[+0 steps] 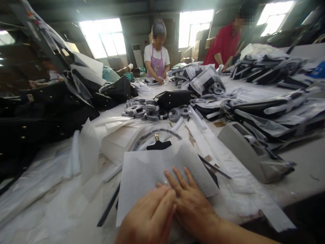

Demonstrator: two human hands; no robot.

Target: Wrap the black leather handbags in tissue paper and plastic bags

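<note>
A white wrapping sheet [144, 169] lies over a black handbag, which mostly hides beneath it. The bag's black tab with a gold clasp [159, 145] shows past the sheet's far edge, below a wrapped curved handle [159, 131]. Black strips stick out at both sides. My right hand [193, 200] presses flat on the sheet, fingers spread. Beside it, touching or nearly touching, my left hand [149, 215] is closed with its fingertips pinched together over the sheet. Whatever is in that pinch, if anything, cannot be made out.
A grey tape dispenser [243, 149] stands at the right. White sheets and foam tubes [75, 152] lie left. Wrapped coils [152, 108] and a black bag [174, 98] sit ahead. Black bags pile up left [45, 118] and right [274, 101]. Two people work across the table.
</note>
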